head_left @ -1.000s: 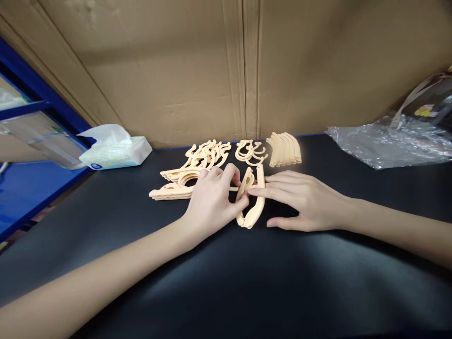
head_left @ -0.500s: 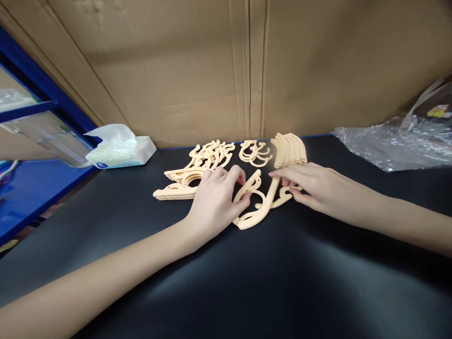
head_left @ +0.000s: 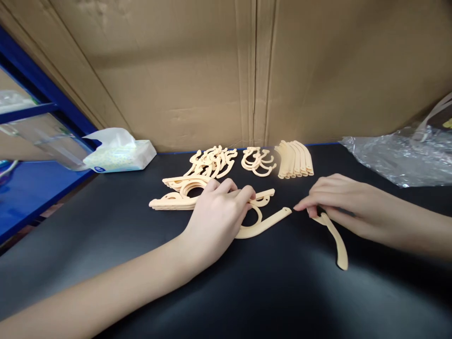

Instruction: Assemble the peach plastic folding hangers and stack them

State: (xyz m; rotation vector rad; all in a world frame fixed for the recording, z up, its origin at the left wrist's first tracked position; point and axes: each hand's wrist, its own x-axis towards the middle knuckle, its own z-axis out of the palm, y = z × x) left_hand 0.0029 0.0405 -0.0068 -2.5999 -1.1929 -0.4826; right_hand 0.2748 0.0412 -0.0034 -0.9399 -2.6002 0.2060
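My left hand (head_left: 221,219) is closed on a beige plastic folding hanger (head_left: 266,222), whose ring and long arm show to the right of the fingers. Part of it is hidden beneath the hand. To the left, a stack of similar beige hanger pieces (head_left: 173,204) with rings lies on the black table. My right hand (head_left: 334,205) pinches a curved beige hanger piece (head_left: 339,245), which hangs down from the fingers at a slant. Its upper end is partly covered by the fingers. A gap separates it from the hanger under my left hand.
At the back lie a tangled pile of beige parts (head_left: 213,161), several curved hooks (head_left: 259,162) and a row of curved arms (head_left: 294,159). A tissue pack (head_left: 123,157) is at the left, clear plastic wrap (head_left: 384,153) at the right. Cardboard (head_left: 176,75) rises behind.
My right hand has moved right, away from the hanger, carrying the curved piece, which now points down toward me. My left hand stays on the hanger, which has turned and lies flatter.
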